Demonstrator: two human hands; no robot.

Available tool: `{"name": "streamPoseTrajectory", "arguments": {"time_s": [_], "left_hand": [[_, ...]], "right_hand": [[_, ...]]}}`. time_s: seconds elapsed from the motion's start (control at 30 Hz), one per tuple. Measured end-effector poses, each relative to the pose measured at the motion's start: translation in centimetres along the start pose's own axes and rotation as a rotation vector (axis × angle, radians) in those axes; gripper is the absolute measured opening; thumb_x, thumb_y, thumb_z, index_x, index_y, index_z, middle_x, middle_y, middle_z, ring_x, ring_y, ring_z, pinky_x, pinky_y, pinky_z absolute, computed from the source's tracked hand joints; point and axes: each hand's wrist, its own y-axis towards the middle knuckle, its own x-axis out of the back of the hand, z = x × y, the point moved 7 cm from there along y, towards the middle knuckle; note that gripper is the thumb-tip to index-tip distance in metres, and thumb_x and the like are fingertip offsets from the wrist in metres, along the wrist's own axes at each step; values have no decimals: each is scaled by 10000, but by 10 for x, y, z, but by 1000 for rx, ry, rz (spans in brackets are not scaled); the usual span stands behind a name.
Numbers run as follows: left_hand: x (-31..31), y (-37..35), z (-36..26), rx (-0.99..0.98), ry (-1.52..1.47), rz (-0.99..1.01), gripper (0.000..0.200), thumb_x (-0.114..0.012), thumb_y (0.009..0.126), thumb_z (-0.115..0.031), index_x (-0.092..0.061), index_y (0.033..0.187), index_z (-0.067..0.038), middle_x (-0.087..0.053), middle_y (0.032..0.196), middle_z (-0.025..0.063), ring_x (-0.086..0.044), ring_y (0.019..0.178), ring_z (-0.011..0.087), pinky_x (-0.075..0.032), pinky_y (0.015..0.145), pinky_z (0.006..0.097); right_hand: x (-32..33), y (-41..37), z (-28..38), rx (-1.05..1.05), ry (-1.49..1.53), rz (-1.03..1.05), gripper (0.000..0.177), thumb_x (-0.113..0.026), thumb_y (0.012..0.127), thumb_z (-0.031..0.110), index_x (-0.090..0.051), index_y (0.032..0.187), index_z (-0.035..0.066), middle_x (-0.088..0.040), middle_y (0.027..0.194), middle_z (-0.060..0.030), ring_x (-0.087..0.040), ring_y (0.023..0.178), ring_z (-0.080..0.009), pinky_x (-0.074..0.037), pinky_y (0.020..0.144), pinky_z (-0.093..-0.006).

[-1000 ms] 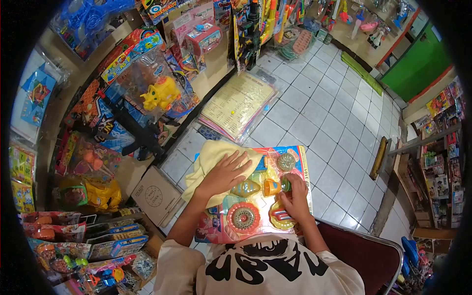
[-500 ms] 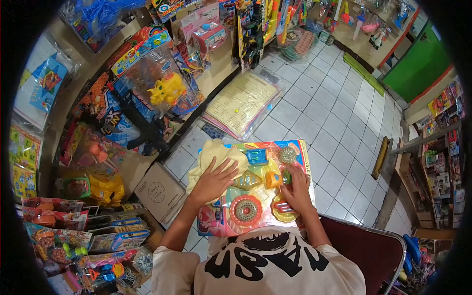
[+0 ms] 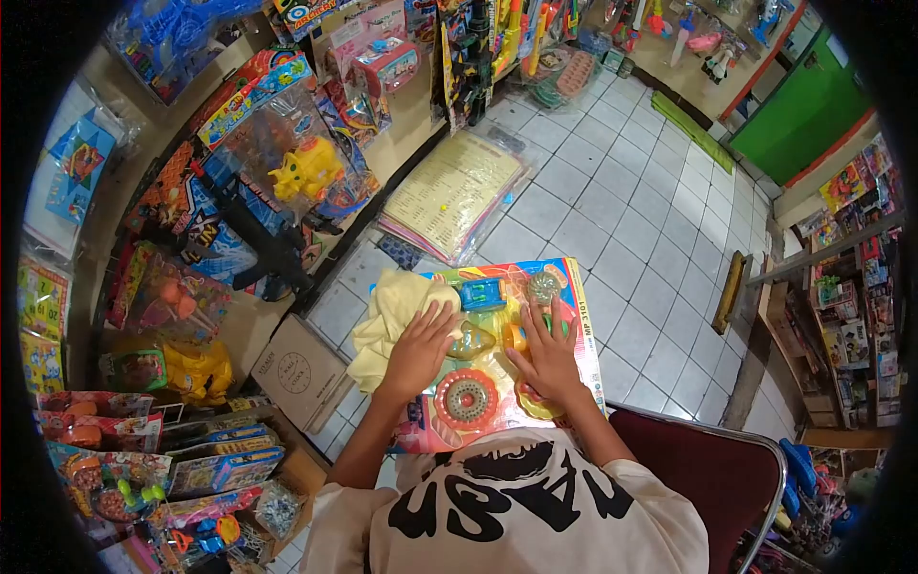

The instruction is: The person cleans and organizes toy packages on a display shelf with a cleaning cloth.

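Compared with half a second ago, the person's bare right hand (image 3: 549,362) is stretching its fingers more toward the far side, and the bare left hand (image 3: 421,349) is lying slightly more to the right.

Pale grey-white square floor tiles (image 3: 612,220) are covering the far right. At the near side, a cream cotton shirt with black lettering (image 3: 535,502) is showing, and a dark red padded chair with a shiny metal frame (image 3: 679,478) is standing to its right. Just beyond the shirt, a colourful rectangular cardboard toy card (image 3: 507,411) is lying face up under both hands. Over its far left part, a soft pale yellow cloth (image 3: 387,320) is resting in folds.

The left hand is staying open, palm down, partly over the cloth; I cannot tell if the palm is pressing it. The right hand is also open, fingers spread over the card's right part, gripping nothing visible.

Between the hands, at the near side, a round orange-red plastic toy with a grey dotted centre (image 3: 467,397) is sitting on the card; at the far side, a small blue rectangular plastic toy (image 3: 483,295).
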Motion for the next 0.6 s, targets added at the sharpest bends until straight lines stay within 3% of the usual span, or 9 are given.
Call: {"name": "streamPoseTrajectory", "arguments": {"time_s": [0.17,0.2,0.3,0.33,0.43,0.53,0.6], "left_hand": [[19,-24,24,85,-187,38,272,-435,949,-187,-586,1114,-30,-621,1116,148,-591,1020,315,-398,997,408],[26,-21,29,160,-211,-47,240,-450,941,-172,-597,1042,-11,-638,1022,174,-616,916,339,-437,944,412],[34,-13,37,499,-568,-232,244,-465,935,-165,-601,1034,11,-641,958,189,-624,861,360,-457,909,402],[34,-5,37,457,-586,-328,287,-475,934,-168,-566,1152,-5,-620,1067,196,-601,1003,341,-402,976,410],[41,29,-2,16,-81,-414,369,-458,944,-188,-490,1282,-41,-542,1254,160,-481,1213,304,-309,1054,443],[-5,39,-9,-53,194,-69,420,-444,947,-196,-427,1352,-86,-438,1390,90,-329,1339,264,-228,1097,465],[-7,33,0,-99,71,-24,404,-439,947,-208,-453,1332,-89,-429,1400,64,-325,1339,265,-235,1099,459]], "right_hand": [[-2,-1,1,0,16,1,717,-453,895,496,-284,1425,43,-215,1509,-132,-84,1406,-364,-17,1053,-640],[-3,-1,1,-1,12,-3,717,-453,895,495,-284,1425,43,-221,1506,-132,-89,1405,-364,-21,1053,-640],[-3,0,1,-4,8,-6,707,-454,896,489,-293,1420,44,-237,1500,-128,-96,1403,-365,-32,1053,-642],[-3,-1,1,-6,10,-3,702,-454,896,487,-297,1417,44,-242,1499,-126,-96,1403,-365,-36,1052,-643],[-3,0,1,-22,6,20,690,-461,895,480,-314,1407,41,-260,1491,-121,-101,1402,-365,-36,1054,-640],[-2,-1,-1,-36,19,26,684,-470,890,478,-331,1398,42,-276,1485,-118,-108,1401,-363,-40,1056,-638],[-2,-2,-3,-20,31,7,681,-473,889,479,-336,1396,46,-287,1480,-115,-114,1401,-361,-42,1056,-637]]}}
